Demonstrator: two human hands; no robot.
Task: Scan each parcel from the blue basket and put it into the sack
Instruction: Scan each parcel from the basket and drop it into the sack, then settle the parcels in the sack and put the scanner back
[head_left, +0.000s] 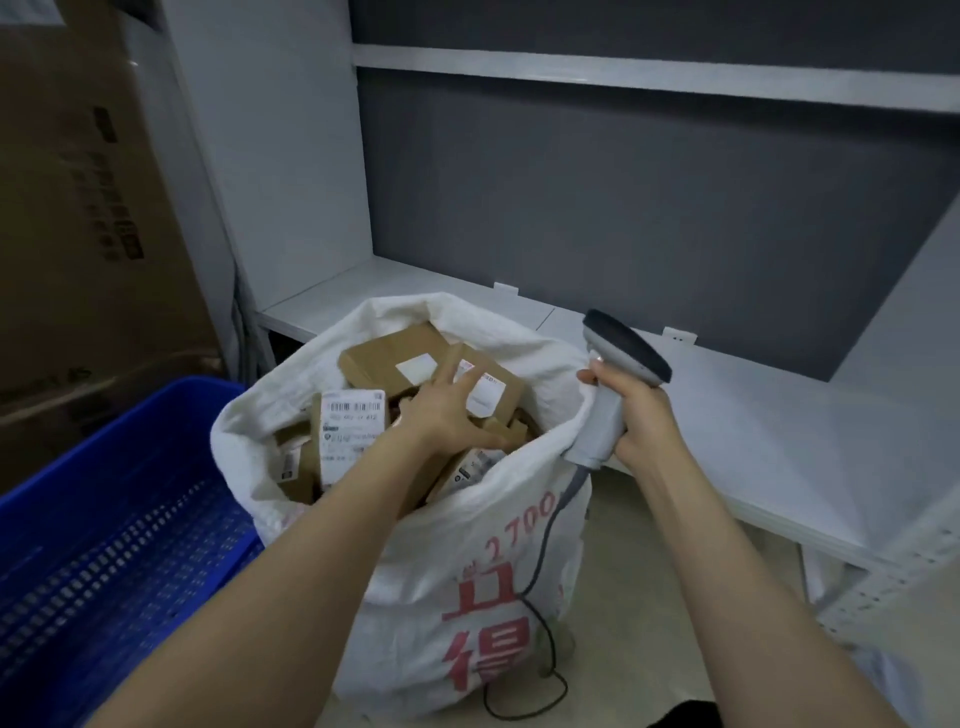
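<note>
A white sack (467, 561) with red print stands on the floor, its mouth wide and filled with several brown cardboard parcels (395, 358) bearing white labels. My left hand (447, 410) reaches into the mouth, fingers spread flat on the parcels near a labelled box (488, 389). My right hand (639, 415) grips the handle of a grey barcode scanner (613, 374) just right of the sack's rim; its cable hangs down the sack's front. The blue basket (119, 530) sits at the left, and the part I can see holds no parcels.
A low white shelf (779, 415) runs behind and right of the sack, with a second shelf board above it. A large brown carton (88, 234) stands against the wall at the left, behind the basket. The scanner cable loops on the floor in front of the sack.
</note>
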